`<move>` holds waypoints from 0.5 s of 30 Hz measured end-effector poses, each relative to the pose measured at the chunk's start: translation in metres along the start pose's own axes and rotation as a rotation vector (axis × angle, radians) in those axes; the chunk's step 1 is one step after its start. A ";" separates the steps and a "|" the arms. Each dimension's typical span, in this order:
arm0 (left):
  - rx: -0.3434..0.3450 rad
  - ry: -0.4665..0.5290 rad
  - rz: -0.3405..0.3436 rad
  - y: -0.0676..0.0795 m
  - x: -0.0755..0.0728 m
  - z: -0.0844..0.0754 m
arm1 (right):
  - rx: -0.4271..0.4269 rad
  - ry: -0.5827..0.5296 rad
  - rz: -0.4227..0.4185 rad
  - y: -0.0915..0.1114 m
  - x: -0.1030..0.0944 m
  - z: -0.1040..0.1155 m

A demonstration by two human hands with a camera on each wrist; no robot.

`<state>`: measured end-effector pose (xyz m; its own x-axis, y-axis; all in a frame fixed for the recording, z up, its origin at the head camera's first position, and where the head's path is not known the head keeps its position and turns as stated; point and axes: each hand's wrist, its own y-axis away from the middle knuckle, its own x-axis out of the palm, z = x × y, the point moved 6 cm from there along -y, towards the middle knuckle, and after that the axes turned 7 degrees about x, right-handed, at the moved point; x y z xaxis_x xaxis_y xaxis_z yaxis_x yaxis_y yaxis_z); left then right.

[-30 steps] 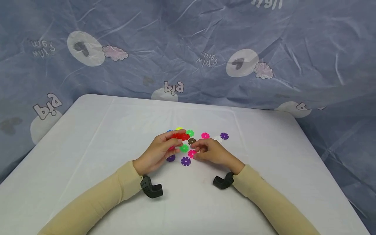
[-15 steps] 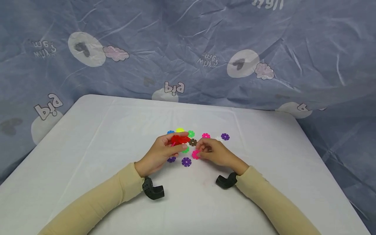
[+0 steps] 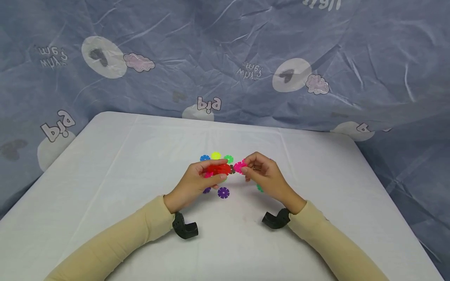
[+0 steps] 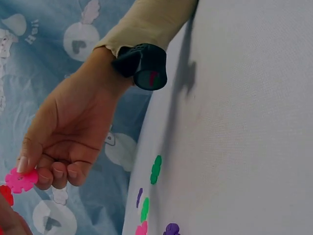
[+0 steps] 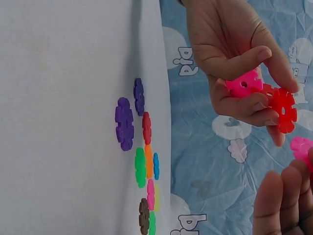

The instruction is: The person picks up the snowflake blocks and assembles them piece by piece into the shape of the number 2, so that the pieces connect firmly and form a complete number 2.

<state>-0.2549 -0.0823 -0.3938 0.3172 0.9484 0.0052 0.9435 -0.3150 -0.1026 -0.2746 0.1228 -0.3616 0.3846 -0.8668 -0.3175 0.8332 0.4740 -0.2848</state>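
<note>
My left hand (image 3: 191,184) holds a cluster of red notched plastic discs (image 3: 218,169), with a pink disc (image 5: 244,84) against the palm side. In the right wrist view the red and pink discs look joined. My right hand (image 3: 268,177) pinches another pink notched disc (image 3: 240,168) between thumb and fingers, just right of the red ones. Both hands are raised over the table. In the left wrist view that pink disc (image 4: 22,181) is close to a red one (image 4: 6,194); whether they touch I cannot tell.
More notched discs lie on the white table (image 3: 225,242): purple (image 3: 223,192), blue (image 3: 205,158), yellow (image 3: 216,155) and green (image 3: 228,159). A brown disc (image 5: 144,216) shows below the hands. Another green one (image 3: 259,187) is partly hidden by the right hand.
My right hand has picked up the pink disc from the table and carried it up toward the red discs. My left hand has shifted slightly right, still holding the red cluster.
</note>
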 end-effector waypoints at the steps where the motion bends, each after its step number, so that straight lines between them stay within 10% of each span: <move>1: 0.007 -0.010 0.002 0.000 0.000 0.000 | -0.009 -0.010 0.004 0.000 0.000 0.001; 15: 0.108 -0.059 0.034 0.003 0.004 -0.007 | -0.050 0.021 0.064 0.003 0.004 0.006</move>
<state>-0.2505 -0.0798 -0.3868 0.3397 0.9387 -0.0584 0.9155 -0.3442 -0.2084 -0.2678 0.1199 -0.3585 0.4277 -0.8312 -0.3553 0.7859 0.5361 -0.3081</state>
